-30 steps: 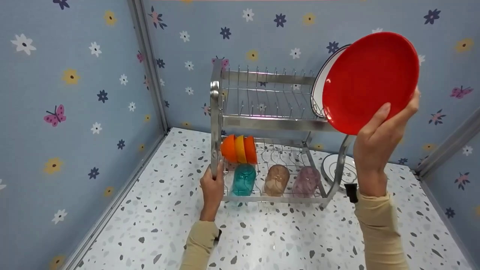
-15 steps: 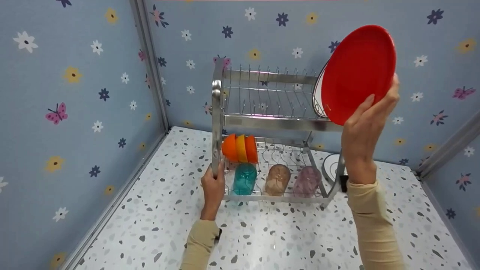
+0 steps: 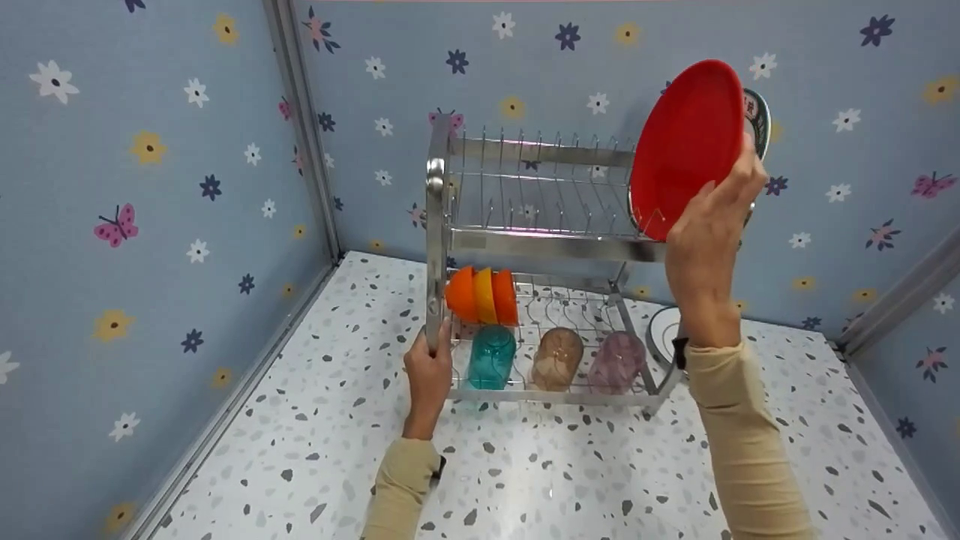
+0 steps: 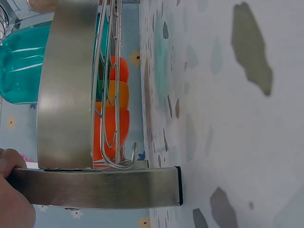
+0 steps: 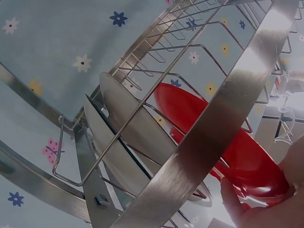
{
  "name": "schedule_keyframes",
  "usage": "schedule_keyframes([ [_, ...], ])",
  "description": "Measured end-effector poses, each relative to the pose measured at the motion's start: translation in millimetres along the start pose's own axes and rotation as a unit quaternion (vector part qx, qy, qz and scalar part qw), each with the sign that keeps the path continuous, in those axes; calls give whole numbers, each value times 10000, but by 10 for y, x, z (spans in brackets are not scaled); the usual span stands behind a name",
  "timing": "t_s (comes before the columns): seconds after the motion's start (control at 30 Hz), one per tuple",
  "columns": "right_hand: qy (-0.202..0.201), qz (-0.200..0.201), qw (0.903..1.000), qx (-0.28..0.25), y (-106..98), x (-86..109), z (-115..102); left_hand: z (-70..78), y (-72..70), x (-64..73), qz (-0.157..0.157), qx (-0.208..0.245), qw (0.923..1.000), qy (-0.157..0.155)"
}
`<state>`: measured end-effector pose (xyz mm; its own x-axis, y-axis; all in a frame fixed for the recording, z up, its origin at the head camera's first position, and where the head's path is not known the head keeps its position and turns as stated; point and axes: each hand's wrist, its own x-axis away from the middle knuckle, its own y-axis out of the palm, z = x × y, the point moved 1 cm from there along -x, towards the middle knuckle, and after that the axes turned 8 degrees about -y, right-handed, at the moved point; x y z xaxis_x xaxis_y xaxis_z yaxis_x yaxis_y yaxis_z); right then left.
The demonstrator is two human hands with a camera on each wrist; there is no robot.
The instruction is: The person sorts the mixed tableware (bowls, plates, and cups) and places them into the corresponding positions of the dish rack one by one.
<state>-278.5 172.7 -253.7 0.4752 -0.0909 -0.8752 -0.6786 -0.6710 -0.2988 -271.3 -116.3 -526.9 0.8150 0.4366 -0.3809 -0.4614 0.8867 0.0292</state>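
Observation:
My right hand [image 3: 709, 244] holds a red plate [image 3: 686, 146] by its near right edge. The plate stands tilted at the right end of the upper tier of a steel dish rack [image 3: 540, 244]. From the right wrist view, the red plate [image 5: 249, 159] shows behind the front bar, among the wire dividers. Beside it lean two pale plates [image 5: 135, 114], and a green-rimmed plate [image 3: 759, 116] shows behind it in the head view. My left hand [image 3: 427, 371] grips the rack's left upright; part of its fingers shows in the left wrist view.
On the lower tier lie nested orange and yellow bowls [image 3: 484, 296], with teal [image 3: 492, 356], amber [image 3: 558, 360] and pink [image 3: 617, 361] glasses in front. A white plate [image 3: 661, 334] lies on the speckled table [image 3: 525, 465] right of the rack. Patterned walls stand left, right and behind.
The red plate and my right hand have moved left and turned more edge-on, with the plate's lower edge nearer the rack. My left hand has stayed on the upright.

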Motion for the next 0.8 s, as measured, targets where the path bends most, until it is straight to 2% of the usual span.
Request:
schedule_keyframes([
  [0.13,-66,-291,9992,280,38,-2,10,-10,26,10,-25,-59,10000,-19],
  [0.33,66,-420,9983,398,15,-4,1,3,35,-13,-42,-121,9999,96],
  [0.63,583,-654,9961,41,47,-43,6,-4,-8,-27,-12,-31,10000,66],
  [0.8,384,-620,9957,573,69,-36,36,-17,-15,-2,-12,-6,10000,51],
])
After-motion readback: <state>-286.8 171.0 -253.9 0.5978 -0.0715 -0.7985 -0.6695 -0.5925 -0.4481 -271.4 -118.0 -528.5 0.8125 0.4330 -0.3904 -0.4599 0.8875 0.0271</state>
